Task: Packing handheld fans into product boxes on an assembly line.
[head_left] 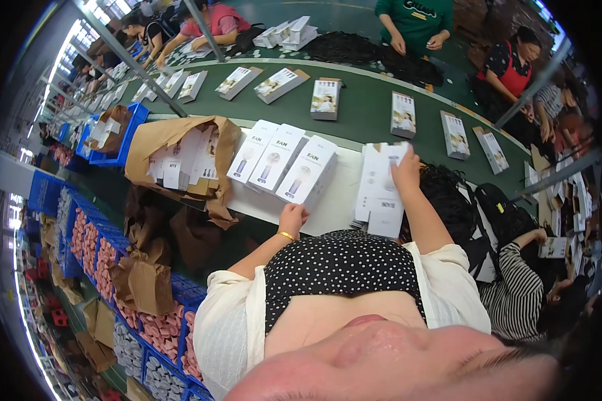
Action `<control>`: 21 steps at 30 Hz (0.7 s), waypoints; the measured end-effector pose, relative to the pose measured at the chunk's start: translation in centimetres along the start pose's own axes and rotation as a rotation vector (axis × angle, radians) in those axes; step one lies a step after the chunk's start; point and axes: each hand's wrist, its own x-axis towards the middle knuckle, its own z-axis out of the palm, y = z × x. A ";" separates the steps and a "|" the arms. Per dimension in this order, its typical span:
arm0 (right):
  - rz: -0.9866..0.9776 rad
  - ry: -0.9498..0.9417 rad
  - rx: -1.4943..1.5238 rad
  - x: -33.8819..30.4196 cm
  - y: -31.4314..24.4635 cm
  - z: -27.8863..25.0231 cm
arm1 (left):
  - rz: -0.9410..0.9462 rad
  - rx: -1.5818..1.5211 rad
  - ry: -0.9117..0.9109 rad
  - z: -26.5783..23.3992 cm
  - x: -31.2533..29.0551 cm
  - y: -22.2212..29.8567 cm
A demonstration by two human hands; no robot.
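Note:
My right hand (406,172) grips the far right edge of a white printed carton (383,190) that lies on a stack of flattened cartons in front of me. The fingers are closed round that edge. My left hand (293,219), with a gold bracelet on its wrist, is at the near edge of the white worktop. Its fingers are curled together, just below the row of filled fan boxes; whether anything is between them is too small to tell. Three white fan boxes (308,170) lean side by side on the worktop (341,194), left of the flattened cartons.
An open brown paper bag (137,160) with flat cartons stands at the left. Beyond, several boxes (324,99) lie along the green conveyor belt (364,100). Black straps (445,200) are heaped at my right. Blue crates (90,234) hold pink and grey parts. Other people work nearby.

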 end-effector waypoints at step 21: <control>-0.297 -0.394 1.287 -12.3 -8.7 -5.5 | 0.667 -0.060 -0.261 6.9 -6.6 11.3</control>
